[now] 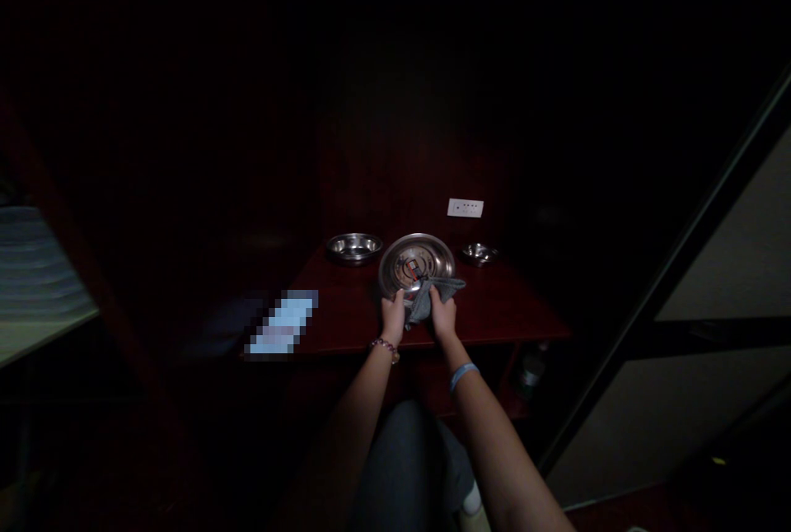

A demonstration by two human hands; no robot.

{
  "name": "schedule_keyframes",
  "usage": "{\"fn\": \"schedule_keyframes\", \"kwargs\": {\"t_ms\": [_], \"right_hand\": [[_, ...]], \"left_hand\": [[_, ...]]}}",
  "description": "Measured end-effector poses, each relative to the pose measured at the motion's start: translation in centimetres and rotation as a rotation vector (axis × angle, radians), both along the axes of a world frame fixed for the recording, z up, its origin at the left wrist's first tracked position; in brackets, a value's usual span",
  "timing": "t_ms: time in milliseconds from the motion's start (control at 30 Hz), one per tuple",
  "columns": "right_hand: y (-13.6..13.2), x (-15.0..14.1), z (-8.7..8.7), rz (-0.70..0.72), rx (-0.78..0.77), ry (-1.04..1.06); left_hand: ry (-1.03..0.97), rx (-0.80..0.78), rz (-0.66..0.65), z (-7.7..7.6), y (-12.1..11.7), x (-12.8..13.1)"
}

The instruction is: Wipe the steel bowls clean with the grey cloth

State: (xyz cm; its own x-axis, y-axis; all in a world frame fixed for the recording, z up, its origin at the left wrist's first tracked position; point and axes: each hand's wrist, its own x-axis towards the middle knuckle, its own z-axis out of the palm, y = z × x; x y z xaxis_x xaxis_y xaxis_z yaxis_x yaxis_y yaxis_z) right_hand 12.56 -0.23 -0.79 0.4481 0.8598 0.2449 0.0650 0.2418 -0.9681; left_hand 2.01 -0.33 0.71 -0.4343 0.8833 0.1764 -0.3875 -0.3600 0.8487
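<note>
at the left, a pixelated bright patch (284,322) sits by the edge of the dark red table (494,314), and what it covers cannot be told. farther back, a shallow steel bowl (354,249) rests upright, apart from the hands. next comes the left hand (393,318), gripping the near rim of the wide steel basin (390,273), thumb on the inner side. the basin is in front of the person, over the middle of the table, tilted so its inside faces them; whether its lower edge touches the tabletop cannot be told. it looks thin-walled, so probably light and stiff, hard to break but easy to dent, and its smooth metal may slip in bare fingers. the rim seems the surest hold, one hand at each side. the grey cloth (423,306), soft and limp, bunches over the near right rim, likely adding friction there. the right hand (443,315) clasps it against the basin, thumb on top. rightmost, a small steel bowl (479,253) stands apart.
</note>
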Motion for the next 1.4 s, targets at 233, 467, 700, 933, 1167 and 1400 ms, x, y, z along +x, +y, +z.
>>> {"fn": "schedule_keyframes", "kwargs": {"t_ms": [233, 467, 700, 933, 1167, 1400], "right_hand": [[-0.3, 0.0, 0.2, -0.004, -0.003, -0.003], [-0.3, -0.1, 0.4, -0.006, 0.004, 0.009], [-0.4, -0.1, 0.5, 0.001, -0.003, 0.054], [-0.4, -0.1, 0.4, 0.007, -0.002, 0.048], [0.2, -0.2, -0.2, 0.053, 0.017, 0.02], [0.6, -0.1, -0.5, 0.061, 0.034, 0.044]], "left_hand": [[-0.002, -0.006, 0.014, -0.1, 0.0, 0.0], [-0.007, 0.002, -0.002, 0.0, 0.0, 0.0], [-0.016, 0.018, -0.002, -0.1, 0.1, 0.1], [-0.054, -0.014, -0.016, -0.2, 0.1, 0.0], [-0.078, -0.024, 0.08, -0.4, 0.4, -0.2], [-0.073, 0.004, 0.076, -0.3, 0.2, -0.3]]}}
